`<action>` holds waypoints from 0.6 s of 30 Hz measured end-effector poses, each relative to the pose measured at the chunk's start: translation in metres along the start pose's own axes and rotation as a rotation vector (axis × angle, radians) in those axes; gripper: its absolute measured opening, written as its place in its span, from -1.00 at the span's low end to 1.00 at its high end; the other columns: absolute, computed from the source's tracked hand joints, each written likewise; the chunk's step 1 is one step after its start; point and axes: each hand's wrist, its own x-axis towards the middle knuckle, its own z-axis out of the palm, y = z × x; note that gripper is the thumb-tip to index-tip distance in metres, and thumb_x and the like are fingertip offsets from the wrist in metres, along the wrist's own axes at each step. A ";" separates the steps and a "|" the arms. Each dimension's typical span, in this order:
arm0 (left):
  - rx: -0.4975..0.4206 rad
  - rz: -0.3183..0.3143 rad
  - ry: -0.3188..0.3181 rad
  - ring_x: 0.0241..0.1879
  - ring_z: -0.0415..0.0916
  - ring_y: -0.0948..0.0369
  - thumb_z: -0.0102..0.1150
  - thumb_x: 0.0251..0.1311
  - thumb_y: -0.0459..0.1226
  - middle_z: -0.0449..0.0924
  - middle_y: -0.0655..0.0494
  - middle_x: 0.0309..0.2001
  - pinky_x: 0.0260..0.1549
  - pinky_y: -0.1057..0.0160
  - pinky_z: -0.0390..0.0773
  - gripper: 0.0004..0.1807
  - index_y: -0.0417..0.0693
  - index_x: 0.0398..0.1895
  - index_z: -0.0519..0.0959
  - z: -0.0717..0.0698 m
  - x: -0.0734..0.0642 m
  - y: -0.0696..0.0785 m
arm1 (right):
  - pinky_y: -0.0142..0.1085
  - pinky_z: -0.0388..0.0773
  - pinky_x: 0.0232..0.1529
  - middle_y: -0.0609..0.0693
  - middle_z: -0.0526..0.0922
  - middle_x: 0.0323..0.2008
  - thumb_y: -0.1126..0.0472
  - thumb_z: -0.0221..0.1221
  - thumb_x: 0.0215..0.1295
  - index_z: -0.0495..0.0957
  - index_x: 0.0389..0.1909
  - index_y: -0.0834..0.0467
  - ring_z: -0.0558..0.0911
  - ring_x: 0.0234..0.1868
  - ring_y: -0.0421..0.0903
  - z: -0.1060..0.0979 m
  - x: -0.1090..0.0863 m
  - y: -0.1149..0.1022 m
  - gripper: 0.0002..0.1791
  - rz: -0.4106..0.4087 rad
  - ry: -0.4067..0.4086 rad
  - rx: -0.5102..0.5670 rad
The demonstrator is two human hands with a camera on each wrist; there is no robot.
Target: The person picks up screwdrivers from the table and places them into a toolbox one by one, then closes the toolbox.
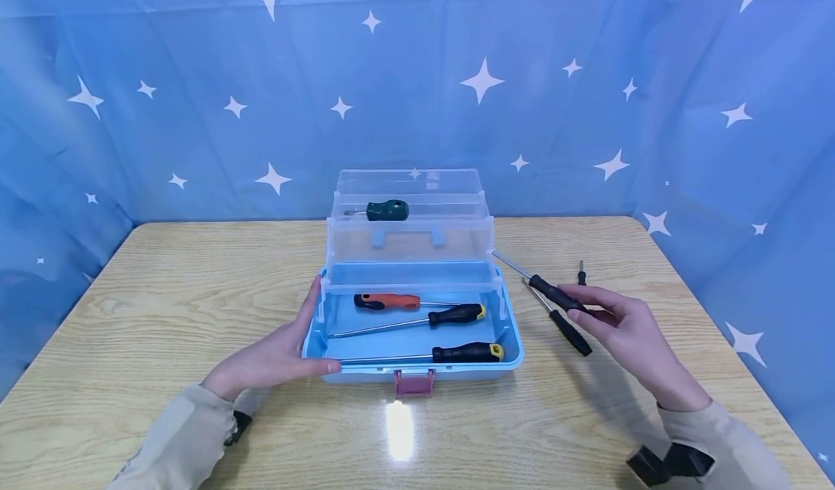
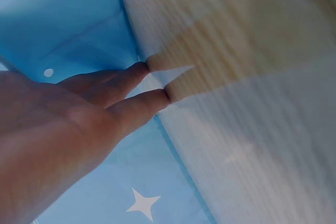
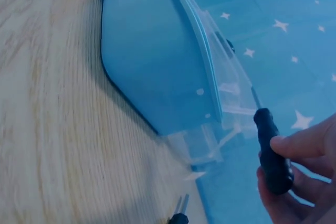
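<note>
My right hand [image 1: 622, 327] pinches the black handle of a screwdriver [image 1: 553, 293] between thumb and fingers, right of the toolbox. Its shaft points up and left, toward the box's right side; the right wrist view shows the same screwdriver [image 3: 274, 153]. My left hand [image 1: 270, 356] rests against the left side of the blue toolbox [image 1: 513, 356], thumb at the front rim and fingers straight. Inside lie an orange-and-black screwdriver [image 1: 391, 301] and two black-and-yellow screwdrivers, one upper [image 1: 457, 314] and one near the front [image 1: 466, 353].
A dark green stubby screwdriver [image 1: 388, 210] lies in the raised clear tray [image 1: 411, 247]. On the table [image 1: 215, 280], another black screwdriver [image 1: 570, 333] lies below the right hand's screwdriver, and a small one [image 1: 582, 277] behind the fingers. A purple latch [image 1: 414, 384] hangs in front.
</note>
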 end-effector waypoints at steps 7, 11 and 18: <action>0.002 -0.012 0.001 0.41 -0.19 -0.31 0.34 0.15 -0.06 -0.39 -0.23 0.51 0.19 -0.35 0.11 0.30 0.24 0.47 -0.63 0.000 -0.001 0.001 | -0.46 0.51 -0.35 0.16 0.62 -0.03 0.26 0.17 0.37 0.54 0.16 0.25 0.65 -0.26 -0.17 0.007 0.007 -0.008 -0.63 -0.028 0.024 -0.036; 0.006 -0.016 0.001 0.41 -0.20 -0.31 0.34 0.15 -0.06 -0.40 -0.23 0.51 0.19 -0.35 0.10 0.30 0.23 0.47 -0.63 0.000 -0.001 0.001 | -0.40 0.42 -0.48 0.17 0.64 -0.09 0.24 0.16 0.38 0.55 0.16 0.23 0.60 -0.35 -0.12 0.011 0.011 -0.013 -0.64 -0.028 0.014 -0.037; -0.005 0.005 -0.002 0.41 -0.18 -0.31 0.34 0.14 -0.06 -0.38 -0.22 0.51 0.18 -0.35 0.12 0.30 0.27 0.46 -0.63 0.000 0.000 0.001 | -0.32 0.31 -0.57 0.21 0.64 -0.16 0.19 0.18 0.38 0.57 0.14 0.20 0.53 -0.47 0.00 0.017 0.019 -0.021 -0.64 -0.014 -0.001 -0.018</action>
